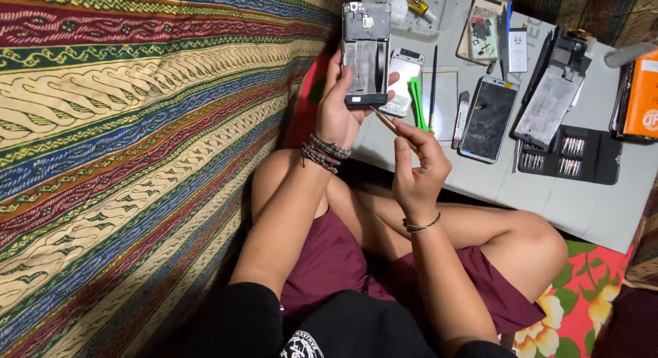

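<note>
opened phone (366, 53), back cover off and grey innards showing, held upright above the counter edge; thin tool (391, 124) slants with its tip at the phone's bottom edge.

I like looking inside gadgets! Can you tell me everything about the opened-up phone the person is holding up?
The opened phone is a dark grey rectangle held upright in the left hand, its back cover off. Inside show a shiny metal plate in the middle, small parts and a square piece near the top, and a dark strip along the bottom. Fingers wrap its left edge and the thumb presses its right. The right hand holds a thin tool whose tip meets the phone's bottom corner.
</note>
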